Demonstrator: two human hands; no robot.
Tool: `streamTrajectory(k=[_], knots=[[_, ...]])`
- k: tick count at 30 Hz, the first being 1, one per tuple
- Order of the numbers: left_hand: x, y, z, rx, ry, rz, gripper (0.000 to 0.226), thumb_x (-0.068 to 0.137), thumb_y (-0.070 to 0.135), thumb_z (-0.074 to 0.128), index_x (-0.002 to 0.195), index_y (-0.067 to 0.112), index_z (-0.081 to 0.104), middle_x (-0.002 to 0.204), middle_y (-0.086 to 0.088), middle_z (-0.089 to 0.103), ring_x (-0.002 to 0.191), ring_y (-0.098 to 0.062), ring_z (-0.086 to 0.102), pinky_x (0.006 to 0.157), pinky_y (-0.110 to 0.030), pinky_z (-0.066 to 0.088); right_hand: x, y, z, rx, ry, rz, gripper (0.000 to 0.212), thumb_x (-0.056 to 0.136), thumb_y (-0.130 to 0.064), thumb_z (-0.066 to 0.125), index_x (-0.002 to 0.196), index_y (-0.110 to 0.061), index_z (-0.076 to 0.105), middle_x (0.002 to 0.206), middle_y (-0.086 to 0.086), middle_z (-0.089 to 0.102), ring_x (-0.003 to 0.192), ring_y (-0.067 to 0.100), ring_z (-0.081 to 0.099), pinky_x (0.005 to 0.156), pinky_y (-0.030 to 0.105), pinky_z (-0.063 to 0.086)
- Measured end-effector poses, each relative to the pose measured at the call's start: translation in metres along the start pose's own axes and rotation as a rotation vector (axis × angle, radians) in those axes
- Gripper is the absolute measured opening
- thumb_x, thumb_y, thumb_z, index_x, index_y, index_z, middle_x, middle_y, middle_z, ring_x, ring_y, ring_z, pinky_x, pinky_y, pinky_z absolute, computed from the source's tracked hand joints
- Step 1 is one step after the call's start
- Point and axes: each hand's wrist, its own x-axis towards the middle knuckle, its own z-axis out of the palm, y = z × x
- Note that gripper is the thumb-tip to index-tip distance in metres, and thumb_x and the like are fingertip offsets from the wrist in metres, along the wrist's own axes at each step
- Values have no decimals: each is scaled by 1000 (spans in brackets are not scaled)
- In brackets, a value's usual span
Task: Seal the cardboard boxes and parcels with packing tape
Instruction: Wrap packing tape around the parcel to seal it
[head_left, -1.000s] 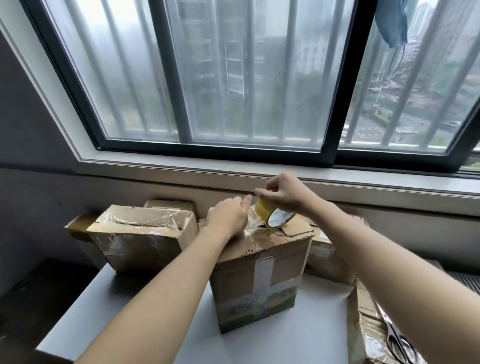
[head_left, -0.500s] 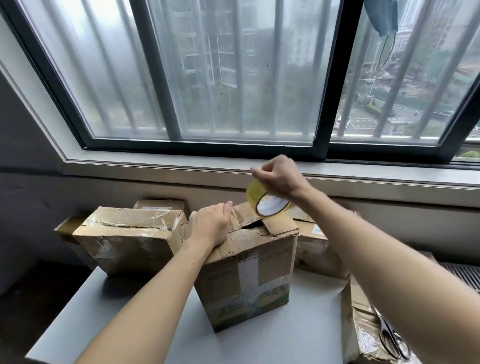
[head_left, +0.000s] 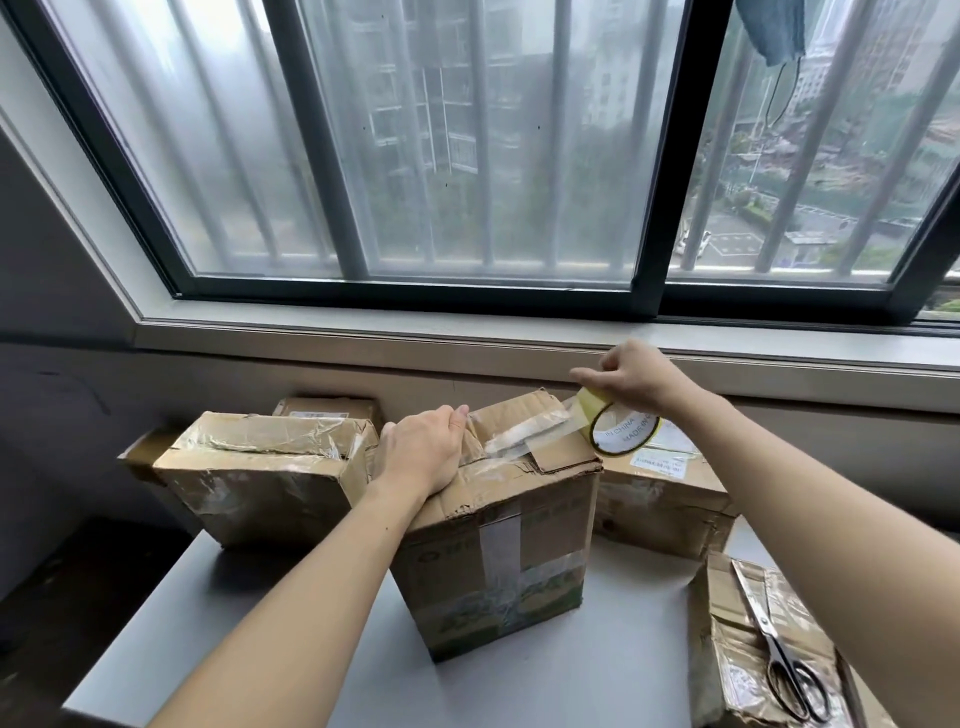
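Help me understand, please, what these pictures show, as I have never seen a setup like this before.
There is no machine here. A person wears a wide-angle camera on the head, so every picture looks forward and down along both bare arms. A grey table stands under a window and carries several worn cardboard boxes. The left hand presses on top of the tall box in the middle. The right hand grips a roll of packing tape, and a clear strip runs from it across that box's top flaps. At the near right, scissors lie on a crumpled box.
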Motion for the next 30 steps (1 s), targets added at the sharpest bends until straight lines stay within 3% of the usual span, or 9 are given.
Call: streamTrajectory(k=[3, 8, 12, 17, 22, 24, 27, 30], knots=[[1, 4, -1, -20, -12, 4, 43, 105, 49, 20, 81, 26, 47, 105, -8, 70, 106, -33, 61, 94, -44, 42, -9, 20, 11, 215, 156, 32, 50, 93, -37, 66, 54, -13, 45, 49, -2, 39, 46, 13, 35, 49, 26, 30], [2, 4, -6, -36, -61, -17, 48, 105, 50, 20, 88, 24, 56, 111, -7, 69, 112, -31, 59, 99, -44, 40, -4, 17, 15, 185, 263, -62, 49, 90, -30, 66, 54, -2, 48, 52, -1, 37, 51, 13, 33, 51, 29, 30], [2, 7, -11, -54, -74, -37, 50, 105, 49, 21, 95, 22, 62, 116, -7, 68, 115, -30, 57, 101, -43, 38, 9, 13, 14, 57, 161, -96, 48, 91, -32, 64, 57, -2, 49, 53, 4, 43, 51, 17, 37, 51, 31, 34], [-2, 9, -15, -96, -80, -52, 47, 105, 46, 26, 94, 20, 63, 115, -7, 68, 113, -30, 57, 102, -42, 38, 4, 26, 42, -7, 65, 90, 49, 92, -32, 57, 50, -13, 39, 50, 3, 42, 55, 23, 39, 51, 31, 33], [-1, 12, -17, -60, -129, -58, 55, 101, 61, 19, 86, 23, 56, 103, -1, 68, 107, -27, 58, 102, -47, 37, 5, 16, 44, -140, -53, 114, 39, 92, -34, 50, 64, -12, 65, 69, 8, 67, 68, 30, 61, 61, 33, 51], [3, 21, -18, -8, -151, -25, 63, 97, 69, 14, 95, 24, 59, 106, 2, 67, 109, -25, 58, 102, -49, 35, 6, 11, 42, -220, -88, 90, 37, 94, -34, 47, 67, -16, 64, 75, 6, 65, 75, 31, 61, 66, 33, 52], [16, 53, -14, 4, -173, 55, 68, 96, 71, 13, 114, 22, 57, 118, 0, 65, 116, -25, 56, 101, -49, 35, 8, 5, 44, -302, -112, 71, 38, 97, -34, 43, 61, -22, 48, 83, 6, 62, 79, 30, 56, 69, 32, 44], [27, 86, -2, -3, -244, 77, 69, 96, 70, 16, 123, 18, 53, 130, -5, 61, 124, -28, 52, 101, -49, 35, 6, 4, 46, -328, -124, 58, 32, 98, -34, 40, 75, -19, 57, 100, 12, 70, 84, 31, 56, 72, 32, 43]])
